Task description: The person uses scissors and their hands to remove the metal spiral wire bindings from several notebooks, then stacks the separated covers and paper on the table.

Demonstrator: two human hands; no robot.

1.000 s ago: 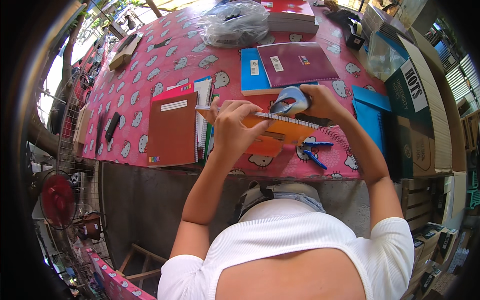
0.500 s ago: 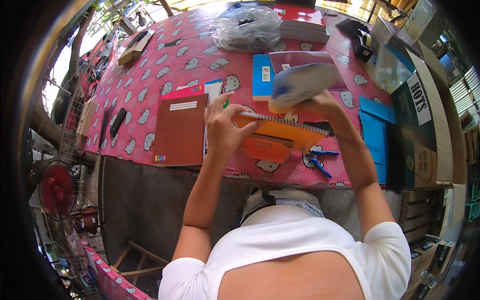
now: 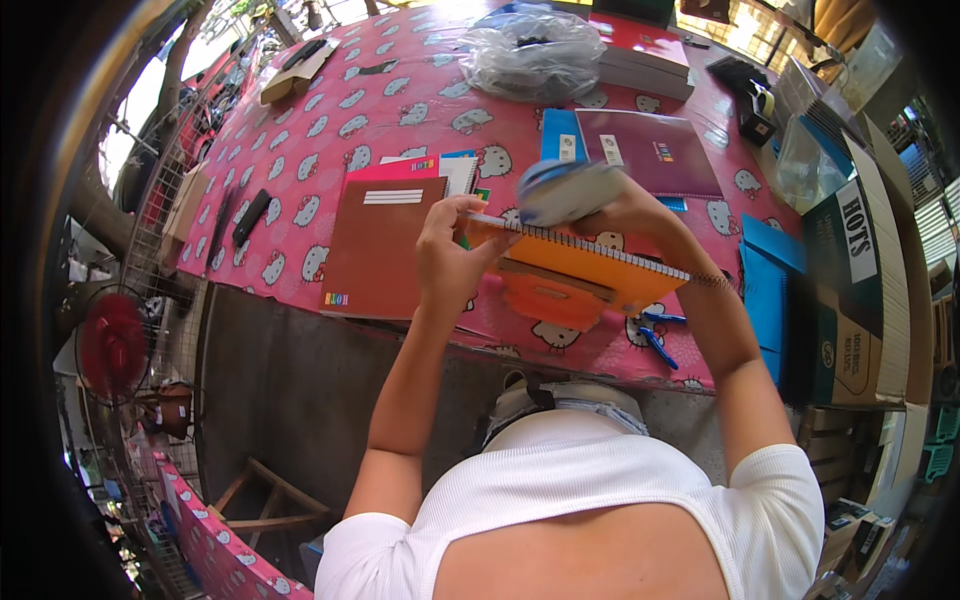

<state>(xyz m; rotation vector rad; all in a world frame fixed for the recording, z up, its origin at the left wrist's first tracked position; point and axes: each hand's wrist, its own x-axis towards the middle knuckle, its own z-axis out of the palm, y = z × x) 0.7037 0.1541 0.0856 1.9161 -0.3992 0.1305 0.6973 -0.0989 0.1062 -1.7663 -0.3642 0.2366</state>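
Note:
An orange notebook [image 3: 600, 265] is held up on edge, its row of binding holes along the top. My left hand [image 3: 455, 255] pinches the notebook's left end. A dark spiral coil [image 3: 712, 283] runs along that edge and sticks out past the right end, near my right forearm. Behind the notebook, my right hand [image 3: 635, 215] is closed on a white and blue object [image 3: 570, 192], too blurred by motion to name. Under the notebook is an orange block [image 3: 555, 302] with a narrow slot. Blue-handled pliers [image 3: 658, 346] lie beside it.
Left stands a stack with a brown notebook [image 3: 383, 250] on top. Beyond my hands lie a purple notebook [image 3: 665, 155] and a blue one. A clear plastic bag [image 3: 530, 55] and red-topped stack [image 3: 645, 60] are at the back. Blue covers [image 3: 762, 285] and a cardboard box [image 3: 850, 310] are right.
The view has shifted, so the table appears farther right. The white and blue object in my right hand has moved left relative to the notebook. My left hand still grips the notebook's end.

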